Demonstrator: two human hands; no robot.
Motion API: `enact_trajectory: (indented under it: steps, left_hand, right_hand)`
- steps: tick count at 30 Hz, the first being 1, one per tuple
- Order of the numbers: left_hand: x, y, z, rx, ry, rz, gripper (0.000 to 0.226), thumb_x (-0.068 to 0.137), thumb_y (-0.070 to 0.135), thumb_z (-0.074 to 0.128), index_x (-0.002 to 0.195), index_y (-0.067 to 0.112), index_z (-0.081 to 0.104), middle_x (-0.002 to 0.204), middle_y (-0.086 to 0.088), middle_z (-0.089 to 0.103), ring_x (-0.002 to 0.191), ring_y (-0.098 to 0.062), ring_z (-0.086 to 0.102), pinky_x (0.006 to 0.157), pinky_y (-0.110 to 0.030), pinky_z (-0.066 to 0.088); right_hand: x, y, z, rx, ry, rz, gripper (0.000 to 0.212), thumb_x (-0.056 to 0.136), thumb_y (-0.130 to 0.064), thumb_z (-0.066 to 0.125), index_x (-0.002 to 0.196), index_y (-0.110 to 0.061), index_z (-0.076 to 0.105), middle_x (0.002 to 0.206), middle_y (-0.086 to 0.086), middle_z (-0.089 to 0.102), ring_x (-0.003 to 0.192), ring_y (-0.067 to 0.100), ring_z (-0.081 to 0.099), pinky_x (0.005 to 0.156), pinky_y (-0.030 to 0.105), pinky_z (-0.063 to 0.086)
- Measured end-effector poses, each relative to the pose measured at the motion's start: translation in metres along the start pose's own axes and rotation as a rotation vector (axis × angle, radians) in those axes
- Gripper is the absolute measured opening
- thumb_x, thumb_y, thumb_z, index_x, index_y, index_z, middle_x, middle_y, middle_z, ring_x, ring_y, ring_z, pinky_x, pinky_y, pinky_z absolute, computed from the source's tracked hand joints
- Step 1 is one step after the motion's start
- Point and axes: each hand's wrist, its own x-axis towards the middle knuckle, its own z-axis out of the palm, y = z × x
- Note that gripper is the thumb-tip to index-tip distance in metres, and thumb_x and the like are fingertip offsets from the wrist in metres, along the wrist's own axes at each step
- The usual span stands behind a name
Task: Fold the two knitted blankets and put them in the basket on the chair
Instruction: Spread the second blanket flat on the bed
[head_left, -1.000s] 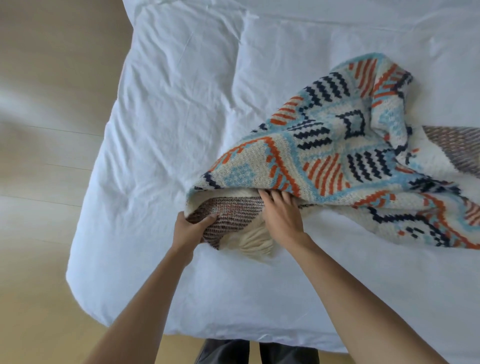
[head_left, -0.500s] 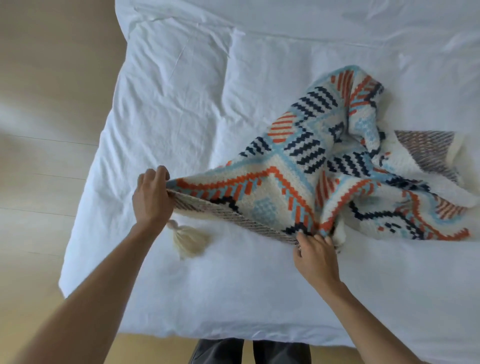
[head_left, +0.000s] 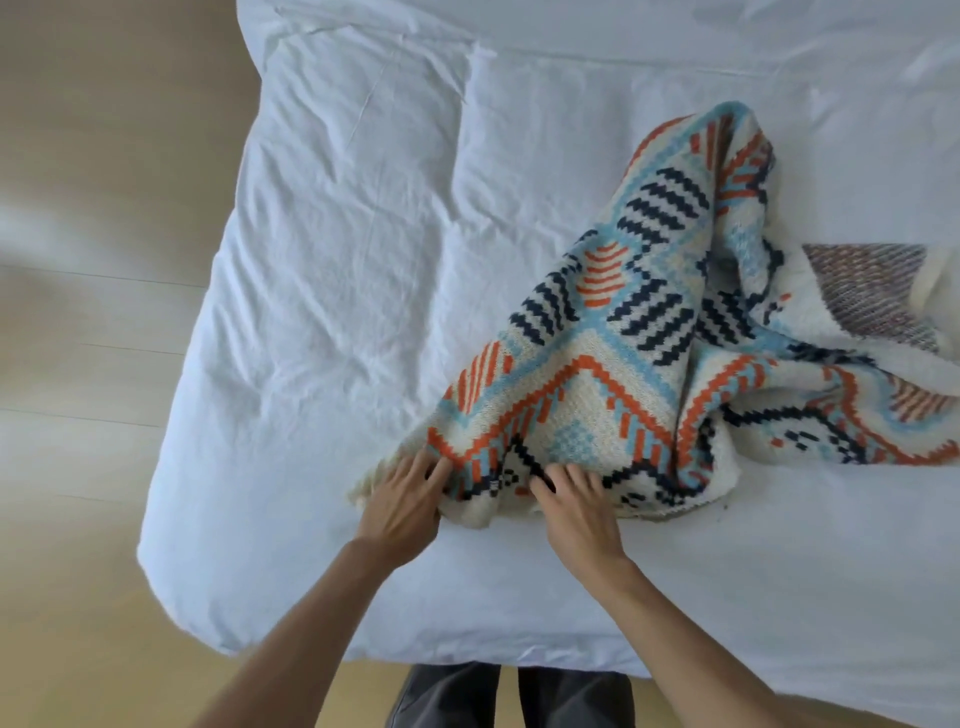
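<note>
A knitted blanket (head_left: 639, 364) patterned in cream, orange, light blue and navy lies bunched on the white bed (head_left: 337, 291), right of the middle. My left hand (head_left: 402, 506) holds its near left corner, fingers on top, beside a cream tassel (head_left: 363, 486). My right hand (head_left: 582, 512) holds the near edge a little to the right, thumb hidden under the knit. A fold of blanket bulges between the hands. At the far right shows a brown-grey striped knit patch (head_left: 872, 291); I cannot tell whether it is this blanket's underside. No basket or chair is in view.
The bed's left edge and rounded near corner (head_left: 171, 587) drop to a pale wooden floor (head_left: 78, 364). A wrinkled white cover spreads left of and behind the blanket. My dark trouser legs (head_left: 509, 696) stand against the bed's near edge.
My hands, spread wide with the edge raised before, have come close together. The blanket's near edge is now low on the bed and bunched between them.
</note>
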Motion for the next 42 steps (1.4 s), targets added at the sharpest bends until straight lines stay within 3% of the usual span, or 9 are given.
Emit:
enact_trajectory:
  steps: [8,12,16,21,25,30,36,39,42]
  left_hand:
    - [-0.007,-0.027,-0.005,0.110,-0.049,-0.183,0.080,0.047,-0.003,0.080,0.116,0.015,0.043,0.099,-0.013,0.052,0.074,-0.028,0.055,0.049,-0.035,0.051]
    - [-0.017,-0.003,0.007,0.121,-0.336,-0.147,0.061,0.083,0.006,0.054,0.139,0.018,0.032,0.131,-0.010,0.039,0.113,-0.027,0.045,0.087,-0.033,0.047]
    - [-0.024,0.009,0.016,0.068,-0.605,-0.078,0.067,0.079,0.022,0.055,0.140,0.020,0.029,0.142,-0.009,0.031,0.135,-0.030,0.028,0.115,-0.039,0.023]
    - [0.007,0.016,-0.015,-0.303,-0.449,-0.170,0.012,0.087,0.033,0.045,0.081,0.023,0.042,0.089,0.003,0.056,0.077,-0.014,0.055,0.068,-0.026,0.048]
    - [0.048,0.024,-0.024,-0.288,-0.137,-0.317,0.021,0.094,0.023,0.041,0.113,0.013,0.045,0.109,-0.004,0.050,0.098,-0.020,0.051,0.081,-0.034,0.052]
    - [0.098,0.044,-0.031,-0.379,-0.150,-0.358,0.034,0.096,0.032,0.039,0.123,0.012,0.042,0.123,-0.007,0.045,0.108,-0.022,0.046,0.093,-0.039,0.045]
    - [0.137,0.063,-0.027,-0.545,-0.116,-0.426,0.043,0.093,0.039,0.047,0.127,0.012,0.042,0.120,-0.004,0.048,0.108,-0.022,0.049,0.095,-0.040,0.044]
    - [0.148,0.072,-0.033,-0.611,-0.188,-0.425,0.023,0.091,0.026,0.051,0.109,0.013,0.044,0.098,-0.002,0.055,0.078,-0.016,0.053,0.067,-0.032,0.051]
    - [0.149,0.093,-0.047,-0.466,-0.179,-0.303,0.012,0.087,0.008,0.046,0.094,0.015,0.038,0.075,0.002,0.045,0.061,-0.013,0.043,0.048,-0.025,0.035]
  right_hand:
    - [-0.017,0.027,-0.002,0.005,-0.110,0.136,0.028,0.041,0.009,0.080,0.062,-0.006,0.069,0.058,0.005,0.062,0.053,0.025,0.058,0.052,0.033,0.051]
    - [-0.041,0.031,0.002,0.030,-0.256,0.286,0.024,0.042,0.004,0.080,0.049,-0.007,0.060,0.047,0.007,0.056,0.047,0.026,0.056,0.049,0.033,0.049]
    - [-0.050,0.032,-0.005,-0.004,-0.490,0.338,0.017,0.088,-0.010,0.053,0.100,-0.010,0.065,0.103,0.007,0.063,0.103,0.025,0.056,0.087,0.033,0.046]
    - [-0.015,0.032,-0.034,0.134,-0.384,0.327,0.015,0.090,-0.008,0.048,0.096,-0.011,0.062,0.103,0.003,0.063,0.078,0.015,0.056,0.063,0.022,0.042]
    - [0.037,0.033,-0.056,0.228,-0.048,0.177,0.019,0.084,0.003,0.051,0.097,-0.002,0.063,0.097,0.010,0.061,0.085,0.023,0.058,0.065,0.027,0.044]
    - [0.115,0.042,-0.081,0.111,0.096,-0.002,0.032,0.084,0.005,0.047,0.112,-0.004,0.060,0.110,0.010,0.057,0.102,0.025,0.047,0.088,0.033,0.043]
    - [0.175,0.073,-0.081,-0.054,-0.137,-0.123,0.046,0.087,0.000,0.052,0.131,-0.010,0.049,0.145,0.008,0.037,0.134,0.025,0.030,0.112,0.039,0.025]
    - [0.181,0.091,-0.082,-0.162,-0.230,-0.085,0.043,0.087,-0.006,0.052,0.130,-0.013,0.049,0.139,0.007,0.042,0.126,0.026,0.038,0.106,0.041,0.033]
    - [0.172,0.119,-0.091,-0.163,-0.372,-0.021,0.055,0.082,-0.017,0.057,0.134,-0.016,0.038,0.133,0.011,0.044,0.121,0.030,0.041,0.099,0.041,0.037]
